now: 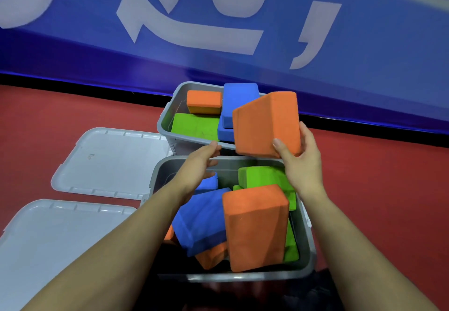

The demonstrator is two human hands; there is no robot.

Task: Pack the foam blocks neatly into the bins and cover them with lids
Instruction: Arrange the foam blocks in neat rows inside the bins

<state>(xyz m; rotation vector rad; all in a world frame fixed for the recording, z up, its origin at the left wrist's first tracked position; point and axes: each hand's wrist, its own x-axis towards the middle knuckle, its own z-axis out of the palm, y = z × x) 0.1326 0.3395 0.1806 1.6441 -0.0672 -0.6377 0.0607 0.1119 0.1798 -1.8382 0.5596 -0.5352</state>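
Fingers (307,135) of right hand (300,162) grip orange foam block (266,123), tilted, 12 o'clock above near bin (308,257); left hand (199,162) relaxed, holding nothing.

Smooth red floor (376,189) fills the foreground. Behind it, a black strip (73,87) runs along the base of a glossy blue wall banner (73,50) bearing large white characters (184,31). Lighting even.

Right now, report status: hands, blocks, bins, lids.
Right hand grips orange block, tilted above far bin. Left hand open, empty. Near bin blocks jumbled. Both lids off, lying left.
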